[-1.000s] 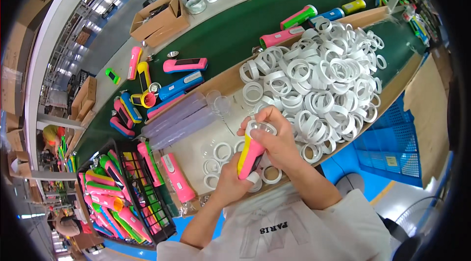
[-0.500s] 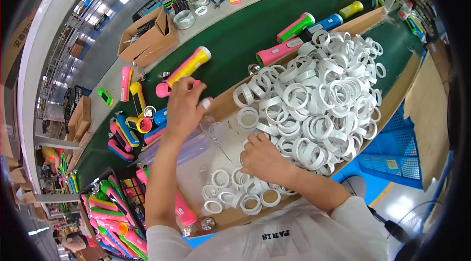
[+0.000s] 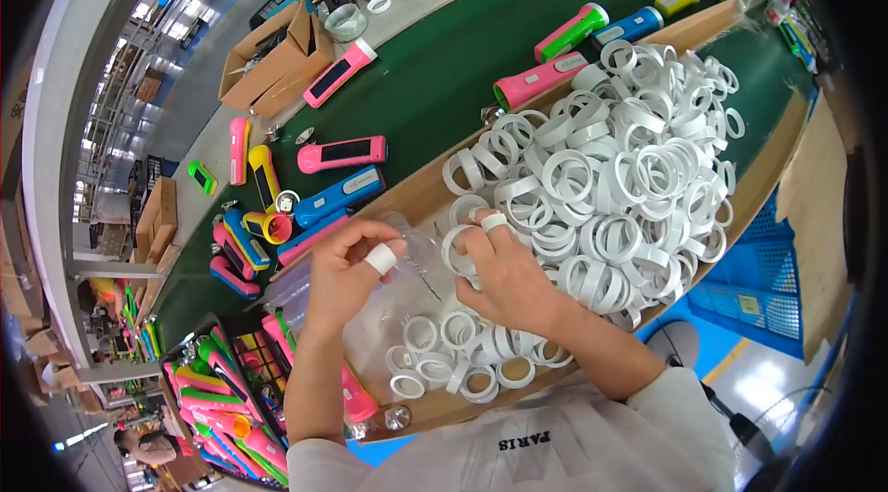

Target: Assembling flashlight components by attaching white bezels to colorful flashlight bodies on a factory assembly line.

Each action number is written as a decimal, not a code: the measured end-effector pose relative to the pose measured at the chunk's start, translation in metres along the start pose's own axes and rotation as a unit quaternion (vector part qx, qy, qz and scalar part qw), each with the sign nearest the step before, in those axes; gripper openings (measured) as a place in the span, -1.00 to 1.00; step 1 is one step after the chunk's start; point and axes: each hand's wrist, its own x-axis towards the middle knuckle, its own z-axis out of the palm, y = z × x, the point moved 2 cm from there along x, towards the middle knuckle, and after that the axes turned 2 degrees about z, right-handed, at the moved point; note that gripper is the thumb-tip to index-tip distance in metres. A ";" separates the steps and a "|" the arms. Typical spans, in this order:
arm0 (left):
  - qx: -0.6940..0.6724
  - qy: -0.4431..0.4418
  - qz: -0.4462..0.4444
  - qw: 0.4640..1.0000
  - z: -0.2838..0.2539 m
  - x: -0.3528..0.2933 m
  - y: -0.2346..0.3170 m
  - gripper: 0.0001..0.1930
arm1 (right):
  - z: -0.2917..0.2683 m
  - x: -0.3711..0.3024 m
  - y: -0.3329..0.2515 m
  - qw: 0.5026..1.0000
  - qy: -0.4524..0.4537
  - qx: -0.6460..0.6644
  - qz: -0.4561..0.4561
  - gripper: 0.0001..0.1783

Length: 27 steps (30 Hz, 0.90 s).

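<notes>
My left hand (image 3: 344, 272) is drawn in over clear plastic film (image 3: 298, 293), with its fingers curled towards the thumb and a white wrap on one digit. Whether anything sits in that pinch is hidden. My right hand (image 3: 507, 268), with a white wrap on one finger, grips a white plastic ring (image 3: 454, 252) at the left side of a large heap of white rings (image 3: 601, 187). Nearer me lies a smaller group of rings (image 3: 460, 329). Beyond my left hand rest a blue flashlight (image 3: 340, 197), a pink flashlight (image 3: 342, 153) and another pink flashlight with a white head (image 3: 340, 73).
The rings lie in a cardboard tray (image 3: 435, 411) on a green belt (image 3: 444, 67). A black crate (image 3: 277, 399) of colourful flashlight bodies stands at lower left. An open cardboard box (image 3: 277, 67) is at the far side. A blue basket (image 3: 754, 279) stands at right.
My left hand has come back from the yellow-and-pink flashlight at the far side; a pink side with a dark panel now shows there. My right hand has lifted slightly and taken hold of a ring.
</notes>
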 end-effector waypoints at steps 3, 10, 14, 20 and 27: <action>0.030 -0.006 0.026 0.999 0.021 -0.004 0.006 -0.88 | -0.006 0.001 -0.002 1.000 -0.008 0.021 0.014 -0.41; 0.169 -0.033 0.192 0.966 0.050 0.046 0.022 -0.86 | -0.021 0.004 -0.004 0.986 0.124 0.110 0.025 -0.17; 0.191 -0.019 0.239 0.952 0.078 0.160 0.024 -0.87 | -0.031 0.004 -0.004 0.973 0.156 0.167 0.028 -0.18; 0.434 -0.199 0.113 0.872 0.175 0.257 -0.017 -0.38 | -0.031 0.009 -0.004 0.959 0.242 0.148 0.018 -0.25; 0.207 -0.143 0.019 0.968 0.072 0.210 -0.021 -0.51 | -0.035 0.007 0.001 0.951 0.191 0.227 0.084 -0.20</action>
